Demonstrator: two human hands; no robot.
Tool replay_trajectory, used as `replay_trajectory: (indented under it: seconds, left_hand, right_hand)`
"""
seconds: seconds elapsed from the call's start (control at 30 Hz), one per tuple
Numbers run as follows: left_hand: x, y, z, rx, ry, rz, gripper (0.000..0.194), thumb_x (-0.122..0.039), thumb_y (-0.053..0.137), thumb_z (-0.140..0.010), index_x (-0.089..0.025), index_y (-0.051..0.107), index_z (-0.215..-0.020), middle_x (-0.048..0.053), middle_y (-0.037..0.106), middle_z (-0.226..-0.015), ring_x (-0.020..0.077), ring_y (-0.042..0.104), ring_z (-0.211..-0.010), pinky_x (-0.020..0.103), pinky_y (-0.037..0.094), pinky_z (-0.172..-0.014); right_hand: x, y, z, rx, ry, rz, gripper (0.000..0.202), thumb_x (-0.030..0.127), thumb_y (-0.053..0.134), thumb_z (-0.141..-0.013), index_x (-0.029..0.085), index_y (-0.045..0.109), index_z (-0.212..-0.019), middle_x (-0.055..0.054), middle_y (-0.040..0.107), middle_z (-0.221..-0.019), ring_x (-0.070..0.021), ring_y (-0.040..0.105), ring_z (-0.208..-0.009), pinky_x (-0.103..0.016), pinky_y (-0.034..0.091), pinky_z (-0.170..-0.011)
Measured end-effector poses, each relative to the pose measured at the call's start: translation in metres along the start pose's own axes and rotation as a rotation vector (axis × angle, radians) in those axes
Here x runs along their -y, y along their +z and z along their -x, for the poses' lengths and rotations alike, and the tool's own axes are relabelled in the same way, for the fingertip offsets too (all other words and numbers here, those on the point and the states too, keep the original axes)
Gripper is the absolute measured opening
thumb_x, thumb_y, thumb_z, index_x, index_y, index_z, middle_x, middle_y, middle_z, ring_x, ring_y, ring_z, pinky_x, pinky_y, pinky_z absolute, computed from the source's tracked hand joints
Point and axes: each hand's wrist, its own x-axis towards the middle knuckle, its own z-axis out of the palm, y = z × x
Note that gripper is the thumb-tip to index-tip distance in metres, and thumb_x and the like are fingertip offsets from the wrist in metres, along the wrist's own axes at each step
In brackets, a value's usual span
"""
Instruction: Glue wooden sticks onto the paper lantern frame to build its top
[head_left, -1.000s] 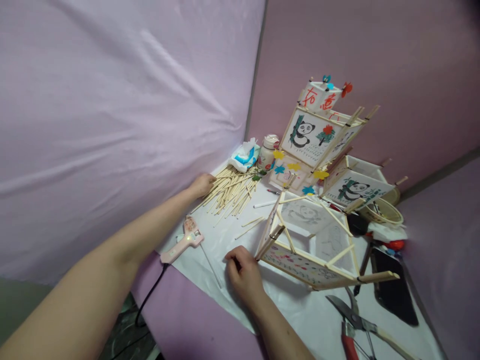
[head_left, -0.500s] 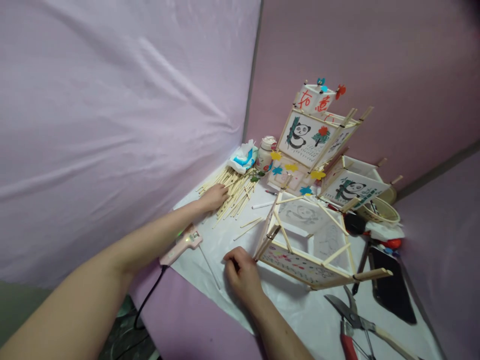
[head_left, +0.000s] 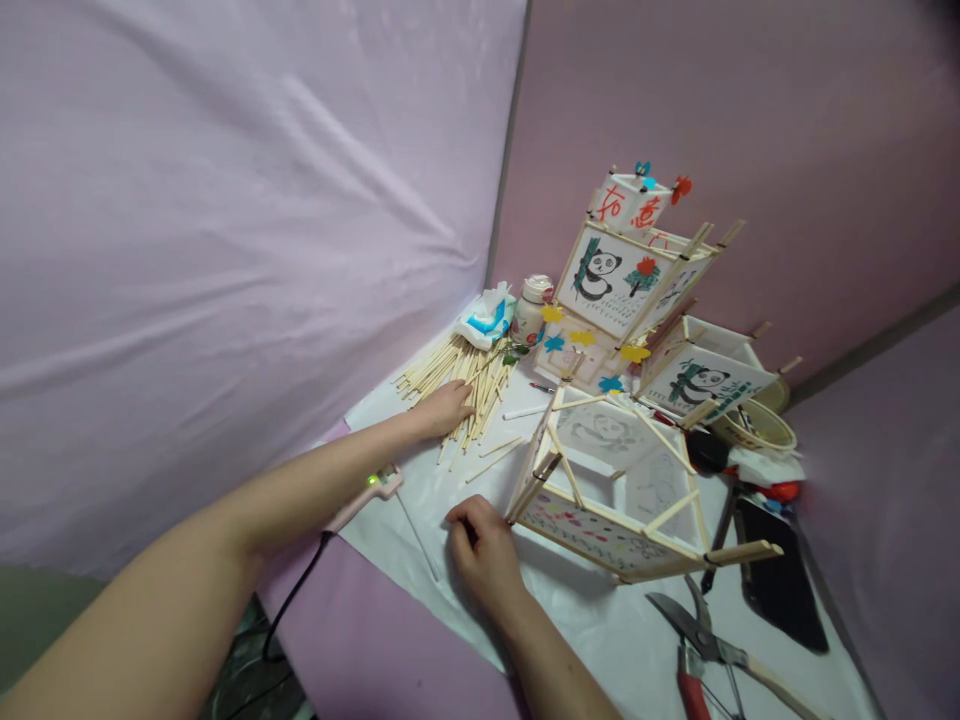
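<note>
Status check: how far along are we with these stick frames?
Looks done: the stacked tower, with drawn panels and paper cutouts on.
In hand: the left hand is at the loose sticks; the right hand is by the front frame, its corners braced.
Probably left: that frame's top, open in the middle.

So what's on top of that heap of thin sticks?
The left hand appears to rest on the heap; a tissue pack sits against or over its far end. Whatever lies beneath the hand and pack is covered, so I can't tell.
</note>
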Motion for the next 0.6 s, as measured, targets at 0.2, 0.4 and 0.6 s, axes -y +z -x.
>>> replay_trajectory:
  seconds: [0.2,0.4,0.6]
  left_hand:
    - [0.016,-0.009,0.004,-0.090,-0.148,0.076,0.050,-0.035,0.044,-0.096,-0.017,0.048,-0.143,0.014,0.060,-0.140,0.0281,0.058,-0.125,0.038,0.045,-0.103]
    - [0.047,-0.031,-0.003,-0.243,-0.285,0.139,0.044,-0.020,0.039,-0.092,-0.018,0.058,-0.132,0.011,0.069,-0.125,0.0243,0.062,-0.115,0.035,0.046,-0.099]
    - [0.072,-0.037,-0.011,-0.308,-0.382,0.207,0.040,-0.013,0.047,-0.082,-0.019,0.067,-0.116,0.012,0.069,-0.122,0.0237,0.062,-0.114,0.035,0.048,-0.098]
  right_hand:
    - [-0.001,0.000,-0.001,0.002,-0.008,-0.001,0.022,0.008,0.048,-0.080,0.021,0.065,-0.083,-0.003,0.065,-0.082,-0.0174,0.061,-0.076,-0.027,0.046,-0.071]
    - [0.000,0.000,0.000,-0.002,-0.006,-0.005,0.022,0.007,0.048,-0.080,0.021,0.064,-0.083,-0.002,0.065,-0.082,-0.0176,0.062,-0.078,-0.027,0.046,-0.072]
    - [-0.001,0.000,-0.001,0.003,-0.010,-0.002,0.021,0.008,0.048,-0.081,0.021,0.064,-0.083,-0.002,0.065,-0.081,-0.0172,0.062,-0.076,-0.026,0.046,-0.071]
